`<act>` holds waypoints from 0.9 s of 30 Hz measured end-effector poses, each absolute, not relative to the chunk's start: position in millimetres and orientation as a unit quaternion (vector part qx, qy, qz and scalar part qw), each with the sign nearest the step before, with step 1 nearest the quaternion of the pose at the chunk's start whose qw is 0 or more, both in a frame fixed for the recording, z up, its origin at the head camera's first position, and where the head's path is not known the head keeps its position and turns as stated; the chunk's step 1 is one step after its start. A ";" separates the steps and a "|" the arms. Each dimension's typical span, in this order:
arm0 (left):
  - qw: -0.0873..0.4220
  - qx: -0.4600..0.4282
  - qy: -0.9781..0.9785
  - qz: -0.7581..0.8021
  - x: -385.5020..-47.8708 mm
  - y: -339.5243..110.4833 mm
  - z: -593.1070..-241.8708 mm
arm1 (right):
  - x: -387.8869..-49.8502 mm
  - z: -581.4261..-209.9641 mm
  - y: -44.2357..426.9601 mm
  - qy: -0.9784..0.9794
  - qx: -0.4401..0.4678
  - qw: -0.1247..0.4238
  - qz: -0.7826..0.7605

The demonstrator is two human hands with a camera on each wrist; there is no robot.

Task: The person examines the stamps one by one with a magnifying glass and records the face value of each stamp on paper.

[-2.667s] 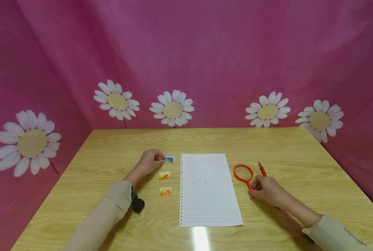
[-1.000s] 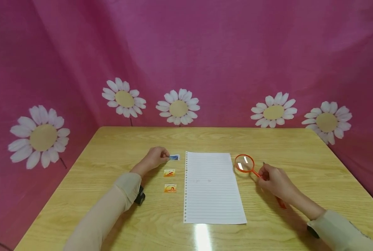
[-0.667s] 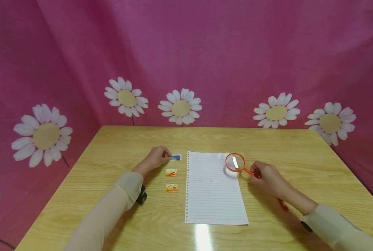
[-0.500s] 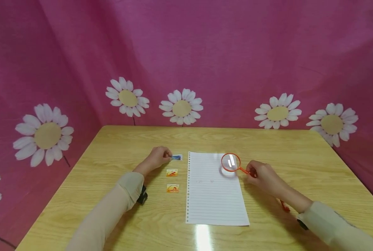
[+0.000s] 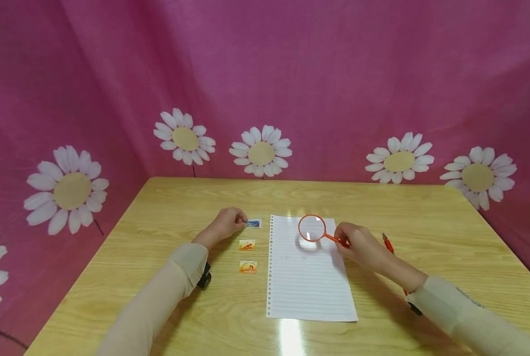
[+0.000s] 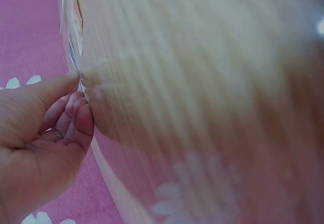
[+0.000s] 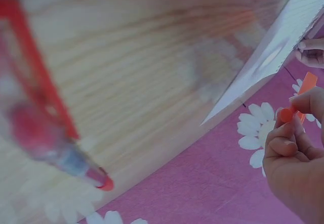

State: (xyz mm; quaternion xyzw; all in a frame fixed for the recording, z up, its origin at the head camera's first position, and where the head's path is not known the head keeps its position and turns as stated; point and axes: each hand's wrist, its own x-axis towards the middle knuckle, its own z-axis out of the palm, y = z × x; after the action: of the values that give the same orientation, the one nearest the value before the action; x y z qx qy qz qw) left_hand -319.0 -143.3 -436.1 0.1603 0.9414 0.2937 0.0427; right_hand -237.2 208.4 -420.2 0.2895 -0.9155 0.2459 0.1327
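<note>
My left hand pinches the left edge of a small blue stamp lying on the table; in the left wrist view the thumb and finger meet at its thin edge. Two yellow-and-red stamps lie in a column nearer me. With fingers curled round its handle, my right hand holds a red magnifying glass. The lens hovers above the top part of a lined sheet of paper. The right wrist view shows the handle's round end poking out between thumb and fingers.
A red pen lies right of the paper, partly behind my right forearm. Faint handwriting marks the sheet. The wooden table ends at a pink cloth printed with daisies.
My right hand has lifted the magnifying glass from the table and carried it left over the paper. The pen shows again behind the forearm. My left hand has stayed at the blue stamp.
</note>
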 end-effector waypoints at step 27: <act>0.035 0.182 0.942 0.278 -318.6 -145.6 -435.4 | -263.3 -422.2 149.2 -0.860 0.403 0.184 0.254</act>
State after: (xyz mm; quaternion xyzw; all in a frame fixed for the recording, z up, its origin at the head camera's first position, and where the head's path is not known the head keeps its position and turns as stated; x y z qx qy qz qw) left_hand -318.6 -145.6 -435.4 0.1823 0.9425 0.2779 0.0355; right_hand -263.3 149.2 -422.2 0.4029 -0.8599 0.2540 0.1835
